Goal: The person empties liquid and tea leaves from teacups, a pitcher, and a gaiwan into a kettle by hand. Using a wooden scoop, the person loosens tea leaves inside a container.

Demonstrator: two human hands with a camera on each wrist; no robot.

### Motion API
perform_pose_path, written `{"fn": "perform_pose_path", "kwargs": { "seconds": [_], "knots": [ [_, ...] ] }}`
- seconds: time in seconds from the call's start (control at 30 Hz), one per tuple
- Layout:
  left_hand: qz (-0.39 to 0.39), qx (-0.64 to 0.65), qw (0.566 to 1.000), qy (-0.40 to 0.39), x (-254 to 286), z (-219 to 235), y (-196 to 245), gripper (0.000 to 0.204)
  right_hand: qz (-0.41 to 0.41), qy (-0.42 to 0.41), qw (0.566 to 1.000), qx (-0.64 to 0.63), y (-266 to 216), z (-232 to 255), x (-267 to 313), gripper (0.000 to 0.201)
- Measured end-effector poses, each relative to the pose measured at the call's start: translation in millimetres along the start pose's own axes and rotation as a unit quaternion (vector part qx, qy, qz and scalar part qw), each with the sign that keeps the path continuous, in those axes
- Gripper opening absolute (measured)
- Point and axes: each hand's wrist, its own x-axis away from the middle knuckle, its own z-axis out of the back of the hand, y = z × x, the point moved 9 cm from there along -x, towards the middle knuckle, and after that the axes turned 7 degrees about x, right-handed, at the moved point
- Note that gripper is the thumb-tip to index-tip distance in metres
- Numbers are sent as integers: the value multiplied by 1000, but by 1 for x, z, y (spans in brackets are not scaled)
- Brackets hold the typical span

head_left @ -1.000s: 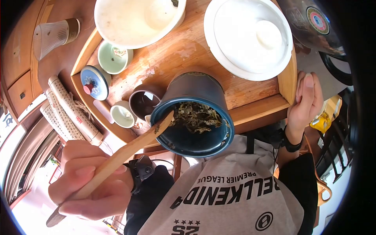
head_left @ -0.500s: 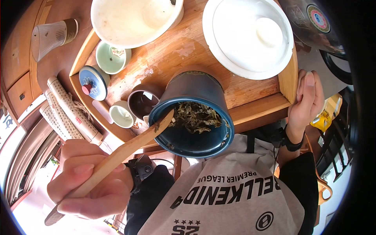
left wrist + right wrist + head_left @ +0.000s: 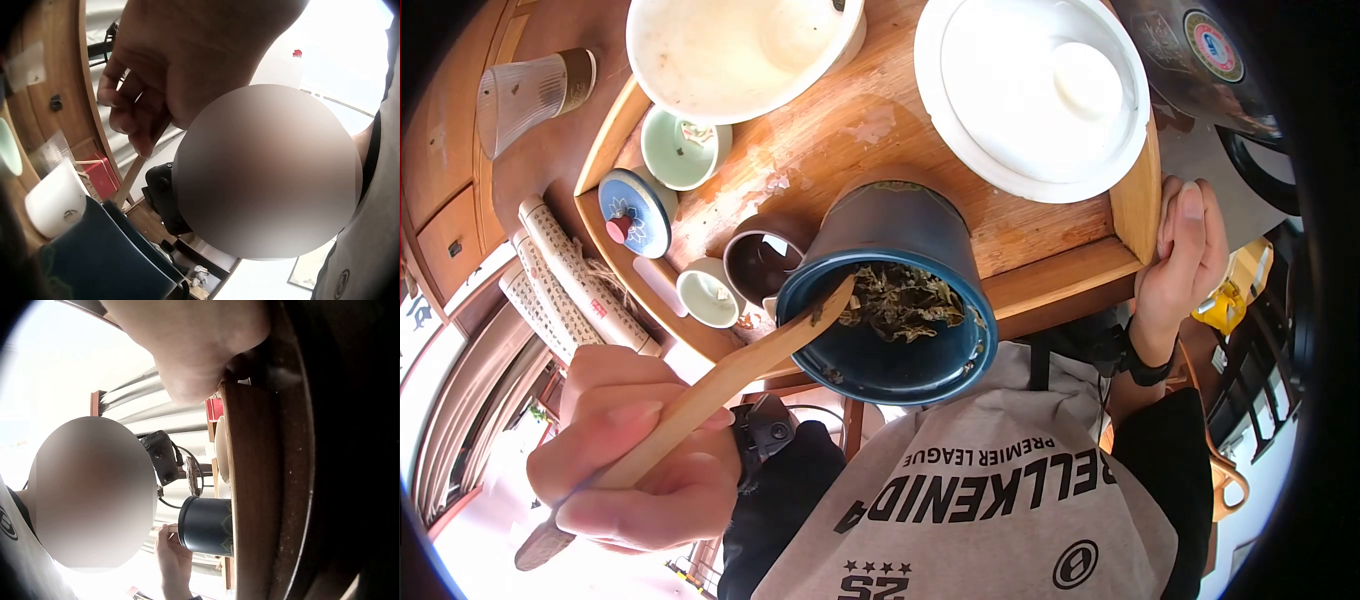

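In the head view my left hand (image 3: 640, 450) pinches a long wooden scoop (image 3: 700, 402) between thumb and fingers. The scoop's tip lies inside a dark blue pot (image 3: 900, 225), touching dried leaves (image 3: 905, 300) there. The pot's mouth faces my body. At the tray's right corner, my right hand (image 3: 1183, 250) rests against the wooden edge with loosely bent fingers and no object in it. The left wrist view shows the left hand (image 3: 169, 75) on the scoop (image 3: 129, 181), above the pot (image 3: 106, 256). The right wrist view shows the right hand (image 3: 194, 350) beside the tray (image 3: 253, 487).
On the tray (image 3: 1055, 282) stand a white bowl (image 3: 745, 55), a white lidded dish (image 3: 1030, 100), a green cup (image 3: 685, 150), a brown cup (image 3: 765, 262), a small pale cup (image 3: 708, 292) and a blue lid (image 3: 635, 212). A glass (image 3: 530, 95) lies left; a kettle (image 3: 1200, 70) stands right.
The scoop's tip has shifted slightly right into the leaves, and my left hand has moved a little with it. The right hand stays at the tray's corner.
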Motion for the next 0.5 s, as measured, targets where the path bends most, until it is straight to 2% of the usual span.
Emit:
{"fn": "perform_pose_path", "kwargs": {
  "seconds": [0.3,0.4,0.5],
  "knots": [
    [8,15,1000,-5,0,-5,-2,40,-4,0,1000,5,1,0,0,36],
    [17,22,999,42,2,2,-6,42,-5,-3,1000,-3,1,0,0,36],
    [19,18,1000,-2,-1,-2,-8,43,-8,-3,1000,3,1,0,0,36]
  ]
}}
